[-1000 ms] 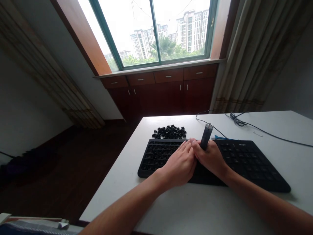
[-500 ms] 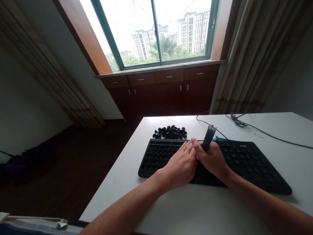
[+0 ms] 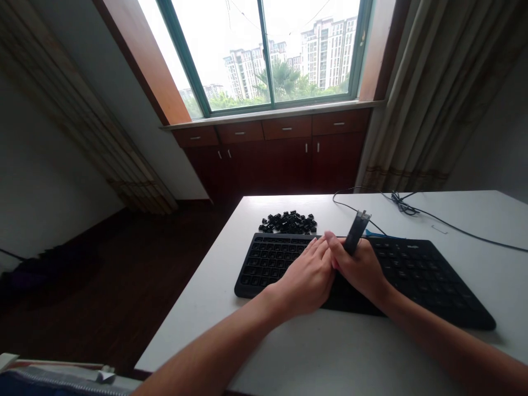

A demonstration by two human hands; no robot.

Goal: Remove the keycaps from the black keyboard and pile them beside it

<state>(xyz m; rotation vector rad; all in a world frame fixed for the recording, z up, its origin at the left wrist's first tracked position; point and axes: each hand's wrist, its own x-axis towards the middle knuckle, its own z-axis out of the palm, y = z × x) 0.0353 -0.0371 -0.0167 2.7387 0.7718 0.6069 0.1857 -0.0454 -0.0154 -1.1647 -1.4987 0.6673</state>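
Observation:
A black keyboard (image 3: 445,286) lies across the white table, its left part showing bare square sockets without caps and its right part still bearing keys. My right hand (image 3: 363,269) is closed around a dark, flat-handled tool (image 3: 357,231) that leans upright, a small metal piece at its top end. The tool's lower end is hidden behind the hands. Against the right hand, my left hand (image 3: 309,275) rests over the middle of the keyboard, fingers stretched out and lying together; its thumb is hidden. Just behind the keyboard sits a heap of loose black keycaps (image 3: 291,222).
A black cable (image 3: 454,217) runs over the back right of the white table (image 3: 198,308). Near it lie a thin bent wire (image 3: 439,229) and a blue item (image 3: 373,234), partly covered by the keyboard. Drawers and cupboards (image 3: 284,159) stand beyond, under the window.
The view has shifted very slightly. Both hands and the tool keep nearly the same place on the keyboard, the tool's top leaning a touch farther right.

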